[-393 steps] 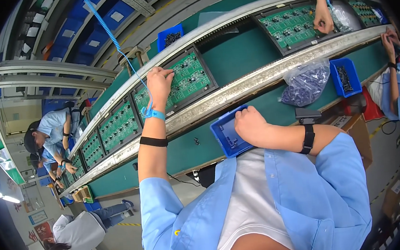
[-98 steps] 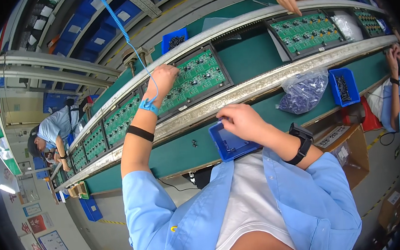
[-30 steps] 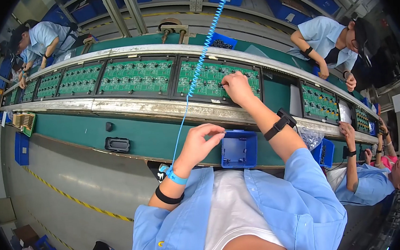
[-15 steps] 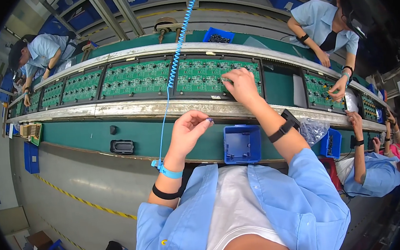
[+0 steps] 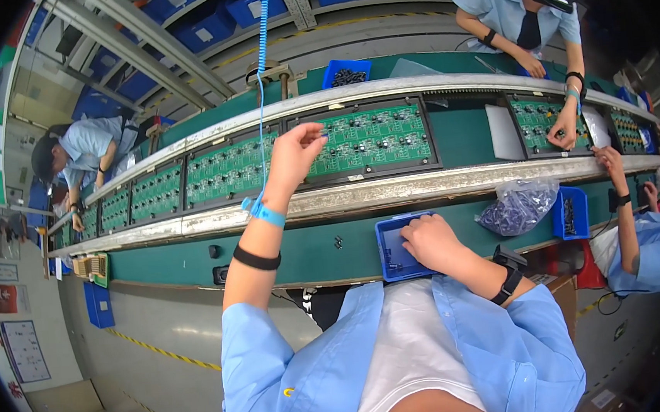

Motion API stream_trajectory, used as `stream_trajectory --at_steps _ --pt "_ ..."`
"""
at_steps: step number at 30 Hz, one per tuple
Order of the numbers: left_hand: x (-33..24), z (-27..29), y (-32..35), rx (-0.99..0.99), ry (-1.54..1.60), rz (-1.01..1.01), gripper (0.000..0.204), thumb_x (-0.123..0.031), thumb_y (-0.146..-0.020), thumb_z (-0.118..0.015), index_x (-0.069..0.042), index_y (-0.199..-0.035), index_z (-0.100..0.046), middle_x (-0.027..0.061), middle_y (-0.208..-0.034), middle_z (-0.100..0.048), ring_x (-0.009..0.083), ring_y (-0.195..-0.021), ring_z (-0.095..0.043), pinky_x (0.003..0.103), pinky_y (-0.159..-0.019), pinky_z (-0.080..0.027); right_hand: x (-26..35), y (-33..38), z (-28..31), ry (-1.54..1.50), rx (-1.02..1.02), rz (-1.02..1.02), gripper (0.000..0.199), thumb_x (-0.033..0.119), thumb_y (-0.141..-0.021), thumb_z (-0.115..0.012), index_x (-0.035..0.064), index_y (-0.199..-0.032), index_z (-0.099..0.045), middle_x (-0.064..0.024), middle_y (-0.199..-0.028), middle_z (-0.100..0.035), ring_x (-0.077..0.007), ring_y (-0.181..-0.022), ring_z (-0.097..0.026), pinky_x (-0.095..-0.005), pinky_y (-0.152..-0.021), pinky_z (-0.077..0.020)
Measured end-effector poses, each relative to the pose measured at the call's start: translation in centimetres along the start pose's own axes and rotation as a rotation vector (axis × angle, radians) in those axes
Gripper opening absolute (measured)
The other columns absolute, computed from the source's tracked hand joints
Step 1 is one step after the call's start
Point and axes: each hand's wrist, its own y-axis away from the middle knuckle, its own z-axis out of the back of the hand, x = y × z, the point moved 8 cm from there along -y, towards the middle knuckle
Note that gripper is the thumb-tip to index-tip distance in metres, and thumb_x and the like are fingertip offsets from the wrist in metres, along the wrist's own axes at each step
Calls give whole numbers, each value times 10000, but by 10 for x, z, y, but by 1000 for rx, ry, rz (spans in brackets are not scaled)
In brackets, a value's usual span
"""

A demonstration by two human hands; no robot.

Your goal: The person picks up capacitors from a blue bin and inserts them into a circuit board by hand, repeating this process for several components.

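The left hand [image 5: 295,151] is raised over the green circuit board [image 5: 367,139] that lies in a black carrier on the conveyor line [image 5: 391,189]. Its fingers are pinched together at the board's left edge; whether a small part is held between them cannot be told. A blue wrist strap [image 5: 264,211] with a coiled blue cord [image 5: 261,72] is worn on that wrist. The right hand [image 5: 430,243] is laid, fingers curled down, inside the small blue parts bin [image 5: 394,257] on the green tabletop [image 5: 302,251] just below the line; what it grips is hidden. A clear bag of dark components [image 5: 518,207] and a second blue bin [image 5: 569,214] lie to the right. It is judged that the insertion is best done with the fingertips kept upright over the holes, the leads lined up before any pressure is applied, and the cord kept clear of the neighbouring board [image 5: 226,168].
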Motion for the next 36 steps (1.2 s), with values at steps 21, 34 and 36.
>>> stream_trajectory --at_steps 21,34,36 --pt "69 11 -57 17 -819 -345 107 -138 -780 -838 -85 -872 -832 86 -1047 -717 316 -1065 -640 441 -928 -531 50 -45 -52 279 225 -90 239 177 -894 -605 78 -1000 -794 -100 -1002 -740 -281 -1016 -635 -415 -881 -441" --pt "46 8 -58 92 -976 -431 99 -159 -785 -833 -108 -869 -840 55 -1080 -721 295 -1112 -631 449 -915 -545 68 -47 -27 343 164 -128 252 193 -898 -604 78 -1006 -800 -90 -980 -750 -264 -981 -643 -412 -875 -435" --pt "44 6 -64 135 -1019 -433 101 -165 -786 -832 -110 -870 -839 48 -1085 -723 290 -1122 -630 454 -913 -546 69 -49 -26 412 129 -128 236 192 -893 -609 87 -972 -805 -85 -965 -755 -266 -973 -649 -413 -871 -432"
